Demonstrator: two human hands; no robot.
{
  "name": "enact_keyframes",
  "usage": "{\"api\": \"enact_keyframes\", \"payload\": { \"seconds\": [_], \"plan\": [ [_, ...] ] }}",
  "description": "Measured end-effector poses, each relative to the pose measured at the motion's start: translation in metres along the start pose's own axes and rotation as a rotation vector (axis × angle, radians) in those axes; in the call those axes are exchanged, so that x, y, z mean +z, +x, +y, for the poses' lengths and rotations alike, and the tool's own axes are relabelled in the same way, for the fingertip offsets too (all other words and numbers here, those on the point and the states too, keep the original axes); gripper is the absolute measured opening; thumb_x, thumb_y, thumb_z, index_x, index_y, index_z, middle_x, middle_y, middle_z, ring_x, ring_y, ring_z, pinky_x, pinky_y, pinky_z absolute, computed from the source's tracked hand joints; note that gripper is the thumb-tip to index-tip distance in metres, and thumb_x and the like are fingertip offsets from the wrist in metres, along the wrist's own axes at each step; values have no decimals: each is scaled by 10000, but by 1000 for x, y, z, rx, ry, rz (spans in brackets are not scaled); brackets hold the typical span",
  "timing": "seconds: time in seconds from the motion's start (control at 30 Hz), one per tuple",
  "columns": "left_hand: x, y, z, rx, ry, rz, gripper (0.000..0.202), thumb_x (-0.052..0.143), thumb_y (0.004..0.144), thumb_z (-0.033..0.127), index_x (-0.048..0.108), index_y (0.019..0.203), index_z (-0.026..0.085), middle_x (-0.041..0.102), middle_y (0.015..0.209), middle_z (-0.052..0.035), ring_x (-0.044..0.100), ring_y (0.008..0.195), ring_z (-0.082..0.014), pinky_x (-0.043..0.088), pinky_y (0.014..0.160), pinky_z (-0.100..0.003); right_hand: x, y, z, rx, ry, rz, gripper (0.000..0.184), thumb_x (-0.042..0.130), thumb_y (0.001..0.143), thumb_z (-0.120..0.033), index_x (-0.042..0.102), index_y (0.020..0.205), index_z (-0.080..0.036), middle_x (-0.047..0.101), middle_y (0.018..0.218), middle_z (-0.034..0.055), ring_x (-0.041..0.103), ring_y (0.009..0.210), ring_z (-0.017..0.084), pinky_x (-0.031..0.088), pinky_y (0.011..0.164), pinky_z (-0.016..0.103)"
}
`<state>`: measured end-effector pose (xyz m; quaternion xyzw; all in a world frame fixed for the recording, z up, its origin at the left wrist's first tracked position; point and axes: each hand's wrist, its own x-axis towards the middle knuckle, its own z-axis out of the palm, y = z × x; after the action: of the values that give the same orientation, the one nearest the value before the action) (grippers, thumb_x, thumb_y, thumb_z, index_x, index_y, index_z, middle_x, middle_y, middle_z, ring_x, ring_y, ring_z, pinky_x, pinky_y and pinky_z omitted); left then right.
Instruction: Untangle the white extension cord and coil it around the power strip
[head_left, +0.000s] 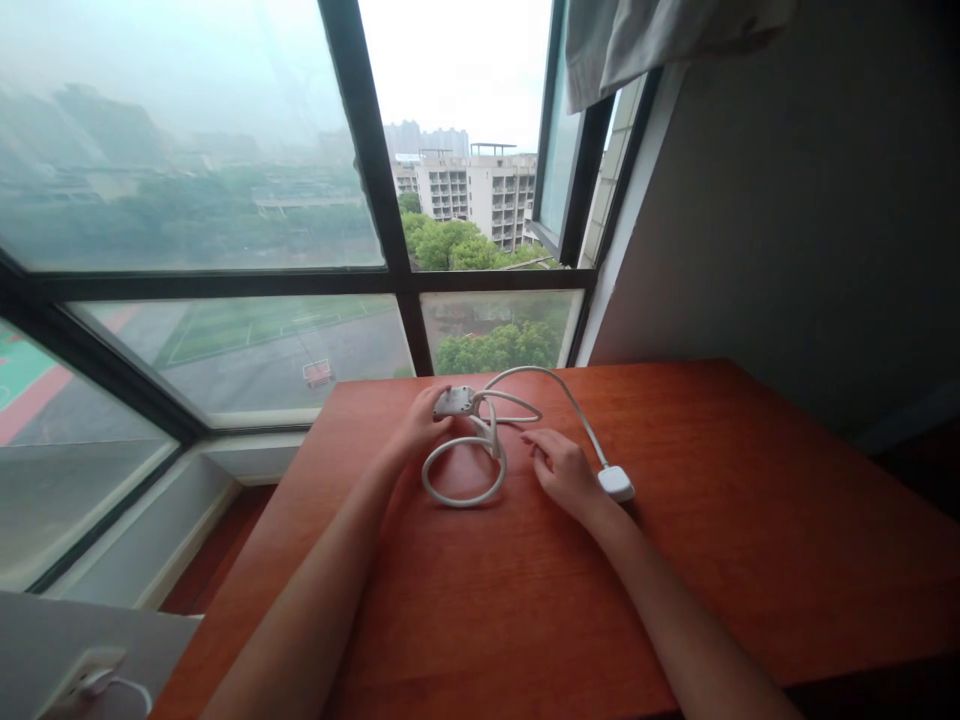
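Note:
My left hand is closed around a white power strip block near the far edge of the table. From that block runs a thick white cable, looped and partly bundled on the tabletop. My right hand is just right of the loops, its fingers loosely bent with a gap by the thumb. Nothing shows in its grasp. A white plug at the cable's other end lies right beside my right wrist; its prongs cannot be seen.
The reddish-brown wooden table stands against a dark-framed window, with one pane swung open. A grey curtain hangs at upper right beside a dark wall. At lower left, a wall socket has a white cord plugged in.

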<state>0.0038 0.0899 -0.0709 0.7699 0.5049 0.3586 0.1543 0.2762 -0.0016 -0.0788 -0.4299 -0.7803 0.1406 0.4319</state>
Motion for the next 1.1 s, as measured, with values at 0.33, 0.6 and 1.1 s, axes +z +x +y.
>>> {"api": "enact_keyframes", "payload": {
  "seconds": [0.33, 0.6, 1.1],
  "plan": [
    [-18, -27, 3, -76, -23, -77, 476, 692, 684, 251, 596, 1146, 184, 559, 1072, -76, 609, 897, -218, 544, 714, -331, 13, 12, -9, 333, 440, 57, 309, 489, 879, -265, 640, 1141, -203, 682, 1117, 91, 643, 1014, 224, 522, 885, 373],
    [-27, -24, 34, -1, 18, -36, 471, 718, 699, 324, 609, 1136, 186, 535, 1042, -69, 586, 782, -173, 535, 675, -303, 16, 43, -4, 569, 913, 37, 341, 647, 770, -309, 642, 1095, -208, 718, 1004, 72, 689, 882, 217, 574, 770, 354],
    [-21, -26, 53, -38, 280, -24, 459, 673, 782, 336, 563, 1216, 231, 542, 1217, -91, 606, 627, -134, 497, 671, -315, 14, 44, -13, 449, 1135, 62, 364, 529, 794, -228, 604, 1150, -220, 609, 1279, 75, 568, 1191, 253, 518, 949, 409]
  ]
}}
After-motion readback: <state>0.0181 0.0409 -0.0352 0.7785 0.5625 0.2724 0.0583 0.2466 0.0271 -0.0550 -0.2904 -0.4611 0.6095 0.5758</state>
